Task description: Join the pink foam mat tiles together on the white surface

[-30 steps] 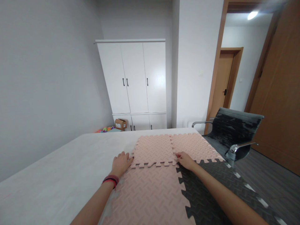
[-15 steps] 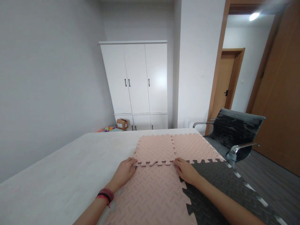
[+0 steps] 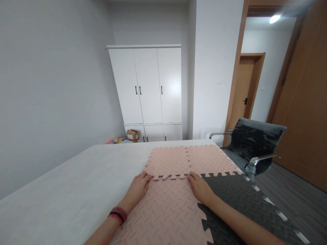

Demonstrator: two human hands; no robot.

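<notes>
Interlocking foam mats lie on a white table (image 3: 76,183). Two pink tiles, the far left (image 3: 168,161) and the far right (image 3: 211,158), are joined side by side. A larger pink tile (image 3: 166,211) lies nearer me, with a dark grey tile (image 3: 237,197) to its right. My left hand (image 3: 136,190) lies flat on the near pink tile's far left corner, fingers at the toothed seam. My right hand (image 3: 200,189) presses flat on its far right corner, at the seam where the tiles meet. Neither hand grips anything. A dark beaded bracelet circles my left wrist.
A grey mesh office chair (image 3: 255,144) stands at the table's right. A white wardrobe (image 3: 148,88) fills the far wall, with a cardboard box (image 3: 132,135) and coloured toys on the floor by it. An open wooden doorway (image 3: 245,85) is at the back right.
Both hands slid toward me from the far tiles' edge onto the near pink tile. The near pink and grey tiles have closed up against the far pair along the toothed seam.
</notes>
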